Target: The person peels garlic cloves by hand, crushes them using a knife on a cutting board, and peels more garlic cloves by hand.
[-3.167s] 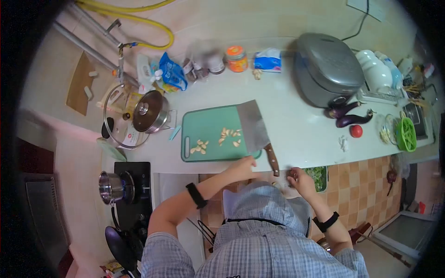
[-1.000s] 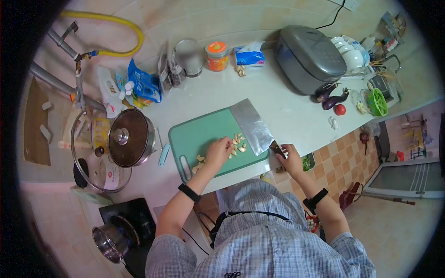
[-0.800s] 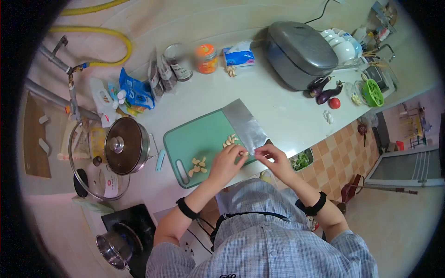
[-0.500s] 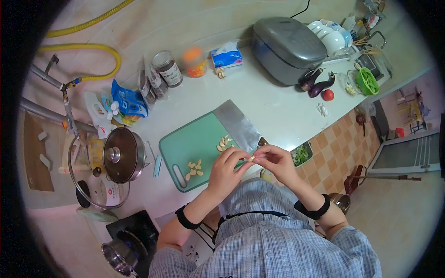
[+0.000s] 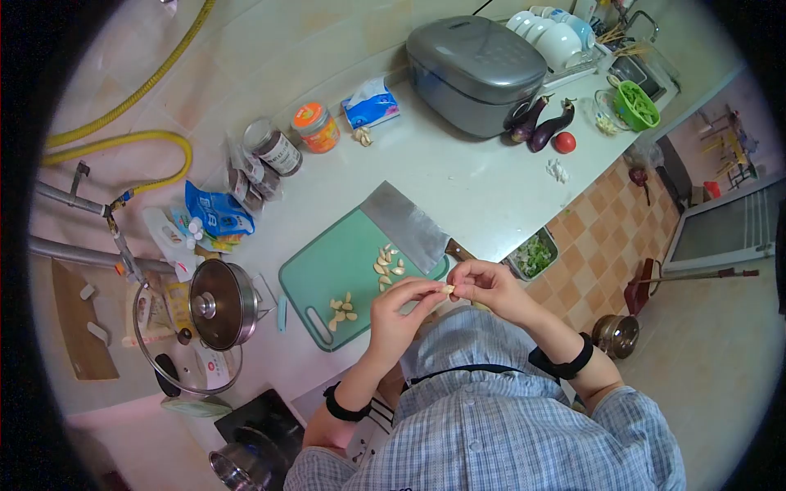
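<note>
My left hand (image 5: pixel 404 313) and my right hand (image 5: pixel 488 288) meet at the near edge of the counter, both pinching a small garlic clove (image 5: pixel 447 289) between their fingertips. Beside them lies a green cutting board (image 5: pixel 315 274) with two groups of cloves: one pile (image 5: pixel 342 310) near the board's handle slot, another (image 5: pixel 388 263) close to the blade. A cleaver (image 5: pixel 405 222) rests over the board's far right side, its wooden handle just beyond my right hand. Part of the board's near edge is hidden behind my left hand.
A grey cooker (image 5: pixel 476 74), eggplants (image 5: pixel 553 127), a tomato (image 5: pixel 565 142) and a green basket (image 5: pixel 637 106) stand toward the back right. Jars (image 5: pixel 316 129) and a tissue pack (image 5: pixel 371 105) line the wall. A lidded pan (image 5: pixel 223 304) is at left, a bin of greens (image 5: pixel 533 254) at right.
The camera view has shifted and turned slightly. My fingertips are a little farther apart around the clove, and more of the cleaver's handle shows.
</note>
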Action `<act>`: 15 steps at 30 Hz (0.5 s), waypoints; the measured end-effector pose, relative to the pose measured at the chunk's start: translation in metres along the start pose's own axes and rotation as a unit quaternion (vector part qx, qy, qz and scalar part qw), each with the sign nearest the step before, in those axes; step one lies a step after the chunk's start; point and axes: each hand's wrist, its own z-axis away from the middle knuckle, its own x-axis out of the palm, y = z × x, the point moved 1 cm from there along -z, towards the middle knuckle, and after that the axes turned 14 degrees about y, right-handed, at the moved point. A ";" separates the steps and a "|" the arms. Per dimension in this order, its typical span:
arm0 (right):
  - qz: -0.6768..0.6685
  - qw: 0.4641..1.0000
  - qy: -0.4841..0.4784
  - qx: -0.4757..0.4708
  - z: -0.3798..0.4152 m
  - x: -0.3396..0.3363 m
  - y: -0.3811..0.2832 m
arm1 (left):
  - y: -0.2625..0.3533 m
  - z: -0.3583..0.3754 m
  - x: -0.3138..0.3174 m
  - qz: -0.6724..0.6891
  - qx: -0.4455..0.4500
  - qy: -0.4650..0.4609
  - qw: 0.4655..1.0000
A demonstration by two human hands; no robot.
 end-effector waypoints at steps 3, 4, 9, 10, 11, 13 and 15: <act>-0.054 0.997 -0.005 0.058 0.001 -0.004 0.008 | -0.006 -0.002 0.003 0.150 -0.137 -0.018 0.979; -0.091 0.991 -0.003 0.097 0.001 -0.005 0.011 | -0.003 -0.003 0.004 0.149 -0.138 -0.019 0.979; -0.216 0.967 -0.007 0.137 0.004 0.005 0.009 | 0.009 -0.003 0.009 0.172 -0.164 -0.025 0.971; -0.217 0.962 0.005 0.163 0.005 0.005 0.011 | 0.007 -0.003 0.010 0.173 -0.166 -0.025 0.970; -0.217 0.962 0.006 0.165 0.004 0.003 0.014 | 0.004 -0.003 0.010 0.128 -0.112 -0.006 0.985; -0.157 0.983 -0.005 0.100 0.002 0.001 0.021 | 0.004 -0.005 0.008 0.083 -0.057 0.015 0.995; -0.101 0.994 0.040 0.032 0.002 0.006 0.018 | 0.011 -0.010 0.005 -0.068 0.038 0.022 0.997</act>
